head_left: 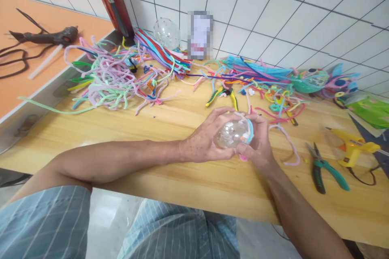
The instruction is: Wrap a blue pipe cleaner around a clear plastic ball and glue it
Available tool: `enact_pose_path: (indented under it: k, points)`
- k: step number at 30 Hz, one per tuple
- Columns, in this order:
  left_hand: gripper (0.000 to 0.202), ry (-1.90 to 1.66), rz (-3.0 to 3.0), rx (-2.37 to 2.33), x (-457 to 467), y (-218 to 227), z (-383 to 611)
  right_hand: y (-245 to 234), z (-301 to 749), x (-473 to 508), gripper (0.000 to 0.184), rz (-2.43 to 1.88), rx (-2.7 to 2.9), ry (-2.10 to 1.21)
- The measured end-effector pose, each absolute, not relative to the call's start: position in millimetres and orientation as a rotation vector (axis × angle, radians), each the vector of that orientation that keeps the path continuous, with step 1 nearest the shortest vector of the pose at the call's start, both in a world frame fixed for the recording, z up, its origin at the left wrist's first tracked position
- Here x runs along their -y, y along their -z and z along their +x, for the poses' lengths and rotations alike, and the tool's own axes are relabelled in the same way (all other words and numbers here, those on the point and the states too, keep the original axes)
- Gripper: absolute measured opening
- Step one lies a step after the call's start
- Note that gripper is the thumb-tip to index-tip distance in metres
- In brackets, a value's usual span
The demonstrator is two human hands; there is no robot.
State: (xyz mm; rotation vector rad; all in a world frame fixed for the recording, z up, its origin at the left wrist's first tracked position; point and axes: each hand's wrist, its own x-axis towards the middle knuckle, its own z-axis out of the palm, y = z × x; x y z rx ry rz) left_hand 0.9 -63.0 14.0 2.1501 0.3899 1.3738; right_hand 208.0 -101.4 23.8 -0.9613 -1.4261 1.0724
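Observation:
Just above the wooden table (146,129), both hands grip a clear plastic ball (231,132) with a light-blue pipe cleaner (251,131) along its right side. My left hand (204,139) wraps round the ball's left side, fingers over the top and thumb below. My right hand (258,141) closes on the right side, its thumb pressing near the blue edge. A bit of pink (242,157) shows under that thumb. Small whitish and orange bits are visible on or in the ball; I cannot tell which.
Tangled pipe cleaners (112,73) lie at left, with bundled ones (258,71) along the wall. Yellow-handled pliers (226,94) lie behind the ball. Teal pliers (322,170) and a yellow glue gun (349,143) are at right; a red thermos (111,2) stands at back left.

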Motion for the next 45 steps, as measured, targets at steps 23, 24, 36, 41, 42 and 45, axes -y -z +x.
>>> enact_pose_path:
  k: [23,24,36,41,42,45]
  points:
    - [0.089,-1.397,2.200,-0.370,64,-7,1,-35,204,103,0.047,-0.979,1.166,-1.313]
    - [0.090,-1.399,2.203,-0.373,64,-6,1,-35,204,103,0.046,-0.985,1.155,-1.320]
    - [0.091,-1.446,2.233,-0.336,63,-1,2,-33,200,102,0.044,-0.906,1.096,-1.276]
    - [0.091,-1.457,2.233,-0.345,63,-2,2,-31,199,104,0.043,-0.955,1.114,-1.239]
    - [0.090,-1.453,2.231,-0.343,63,-2,2,-31,199,104,0.042,-0.958,1.116,-1.231]
    - [0.091,-1.439,2.224,-0.315,63,-1,2,-32,198,104,0.039,-0.947,1.105,-1.240]
